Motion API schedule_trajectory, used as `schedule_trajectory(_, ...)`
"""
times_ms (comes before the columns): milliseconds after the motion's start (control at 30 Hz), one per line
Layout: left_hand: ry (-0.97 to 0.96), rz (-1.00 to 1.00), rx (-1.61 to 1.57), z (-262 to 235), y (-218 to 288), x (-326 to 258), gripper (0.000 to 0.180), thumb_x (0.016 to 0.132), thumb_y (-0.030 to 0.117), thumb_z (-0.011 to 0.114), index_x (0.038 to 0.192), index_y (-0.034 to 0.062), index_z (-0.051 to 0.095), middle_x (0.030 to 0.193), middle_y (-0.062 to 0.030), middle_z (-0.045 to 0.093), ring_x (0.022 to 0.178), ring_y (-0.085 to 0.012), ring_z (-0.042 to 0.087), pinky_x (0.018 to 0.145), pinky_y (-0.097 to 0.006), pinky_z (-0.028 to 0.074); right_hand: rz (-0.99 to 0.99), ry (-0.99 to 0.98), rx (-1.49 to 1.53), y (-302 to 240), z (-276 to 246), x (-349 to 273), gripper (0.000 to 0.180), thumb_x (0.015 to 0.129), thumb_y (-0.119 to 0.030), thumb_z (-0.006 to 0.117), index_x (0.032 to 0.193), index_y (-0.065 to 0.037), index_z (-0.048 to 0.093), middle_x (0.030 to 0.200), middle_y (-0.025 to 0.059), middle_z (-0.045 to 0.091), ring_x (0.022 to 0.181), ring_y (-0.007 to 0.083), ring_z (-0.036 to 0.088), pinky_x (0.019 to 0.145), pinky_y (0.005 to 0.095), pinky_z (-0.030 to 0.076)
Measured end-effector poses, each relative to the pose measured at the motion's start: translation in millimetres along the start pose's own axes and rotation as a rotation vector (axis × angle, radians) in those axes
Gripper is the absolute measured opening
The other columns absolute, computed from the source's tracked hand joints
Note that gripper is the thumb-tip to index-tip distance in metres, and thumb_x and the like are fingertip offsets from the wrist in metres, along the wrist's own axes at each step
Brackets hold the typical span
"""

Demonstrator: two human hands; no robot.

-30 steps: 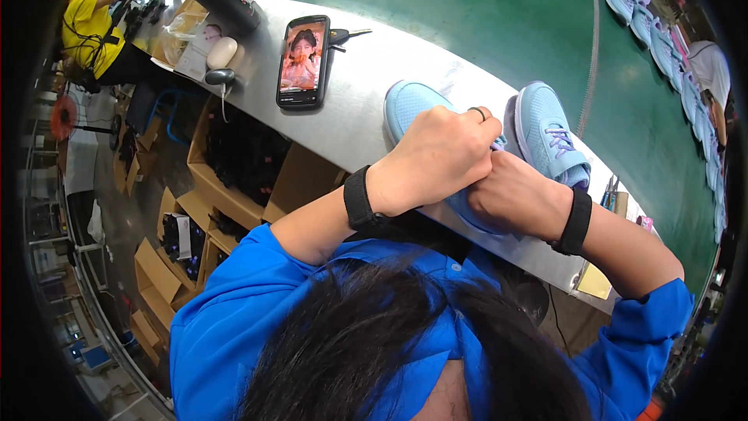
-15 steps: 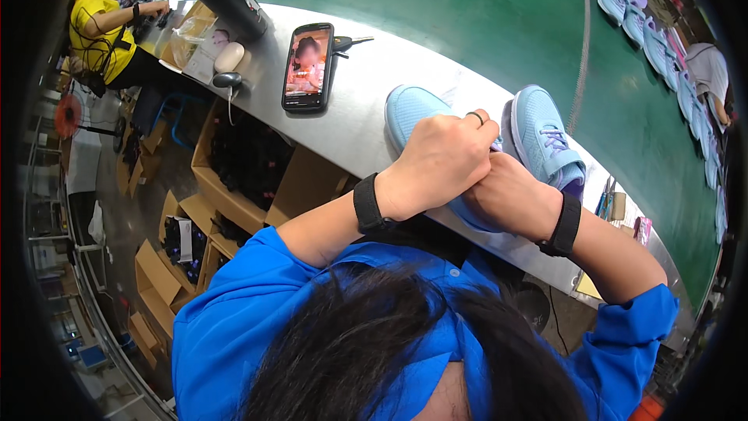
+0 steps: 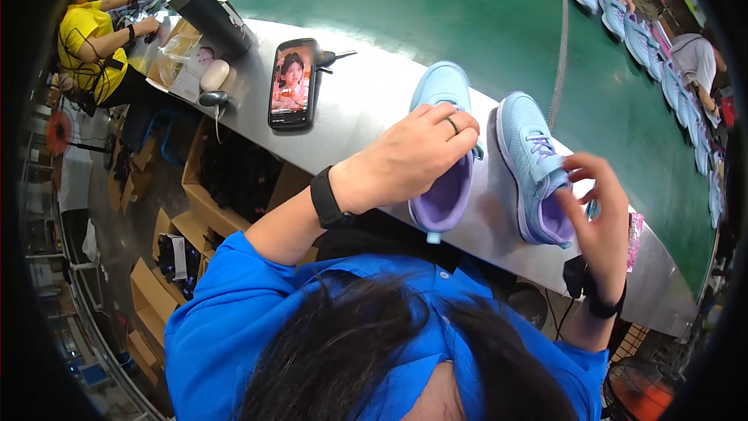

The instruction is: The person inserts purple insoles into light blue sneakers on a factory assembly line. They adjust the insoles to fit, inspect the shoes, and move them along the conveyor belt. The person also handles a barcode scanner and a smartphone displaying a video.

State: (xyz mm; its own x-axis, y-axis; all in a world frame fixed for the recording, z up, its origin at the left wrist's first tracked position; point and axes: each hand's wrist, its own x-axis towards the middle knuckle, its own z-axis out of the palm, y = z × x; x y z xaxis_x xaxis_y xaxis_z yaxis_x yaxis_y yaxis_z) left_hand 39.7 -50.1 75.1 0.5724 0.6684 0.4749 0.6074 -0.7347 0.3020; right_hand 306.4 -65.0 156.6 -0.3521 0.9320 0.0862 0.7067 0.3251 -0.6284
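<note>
Along a green belt (image 3: 351, 0) runs a silvery worktop (image 3: 374, 97), with a phone (image 3: 291, 86) and a dark tumbler (image 3: 209, 17) toward its left; before a person in blue (image 3: 234, 296), the left shoe (image 3: 442, 84) and the right shoe (image 3: 520, 121), both pale blue and lilac, stand on it side by side, soles down. Across the left shoe bend the fingers of the left hand (image 3: 417, 152), their tips hidden, so I cannot tell whether they grip. Next to the right shoe, the right hand (image 3: 601, 210) is slightly blurred, holding nothing, its thumb and fingers spread.
</note>
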Motion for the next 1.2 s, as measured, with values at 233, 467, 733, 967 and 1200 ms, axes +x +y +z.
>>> schedule_trajectory(233, 0.123, -0.225, 0.034, 7, 34, -11, 0.034, 0.071, 0.014, 0.073, 0.099, 0.0088, 0.057, 0.109, -0.0115, 0.051, 0.101, -0.0323, 0.047, 0.087, -0.041, 0.041, 0.260, -0.018, 0.302, 109, 54, -36, 0.058, 0.093, -0.024, 0.061, 0.140, -0.002, 0.037, 0.121, 0.0140, 0.053, 0.101, 0.0196, 0.053, 0.087, 0.0320, 0.046)
schedule_trajectory(467, -0.277, -0.355, -0.008, 13, 83, -27, 0.054, 0.068, 0.039, 0.078, 0.114, 0.0168, 0.060, 0.106, -0.0183, 0.055, 0.105, -0.0316, 0.049, 0.093, -0.048, 0.031, 0.343, 0.110, 0.510, 39, 121, -55, 0.066, 0.091, -0.016, 0.059, 0.147, -0.004, 0.026, 0.125, 0.0134, 0.042, 0.109, 0.0214, 0.048, 0.089, 0.0343, 0.047)
schedule_trajectory(733, -0.207, -0.215, -0.072, -44, 20, 2, 0.060, 0.061, 0.054, 0.078, 0.094, 0.0064, 0.063, 0.086, -0.0135, 0.064, 0.100, -0.0269, 0.057, 0.093, -0.047, 0.031, 0.411, 0.079, 0.878, 43, 87, -42, 0.048, 0.092, -0.014, 0.058, 0.136, -0.005, 0.043, 0.124, 0.0084, 0.050, 0.105, 0.0136, 0.048, 0.070, 0.0232, 0.049)
schedule_trajectory(967, -0.151, -0.129, 0.308, -132, -88, 42, 0.061, 0.055, 0.048, 0.085, 0.094, 0.0056, 0.066, 0.102, -0.0163, 0.060, 0.105, -0.0277, 0.054, 0.102, -0.048, 0.023, 0.410, 0.051, 0.834, 45, 88, -33, 0.038, 0.090, -0.014, 0.062, 0.125, -0.005, 0.050, 0.124, 0.0064, 0.051, 0.103, 0.0097, 0.050, 0.068, 0.0218, 0.049)
schedule_trajectory(1200, 0.248, -0.369, 0.966, -147, -205, 51, 0.052, 0.064, 0.026, 0.081, 0.111, 0.0216, 0.057, 0.113, -0.0074, 0.059, 0.119, -0.0262, 0.047, 0.102, -0.047, 0.020, 0.363, 0.009, 0.787, 39, 88, -11, 0.038, 0.091, -0.013, 0.061, 0.125, -0.004, 0.050, 0.122, 0.0099, 0.051, 0.099, 0.0119, 0.053, 0.065, 0.0220, 0.050)
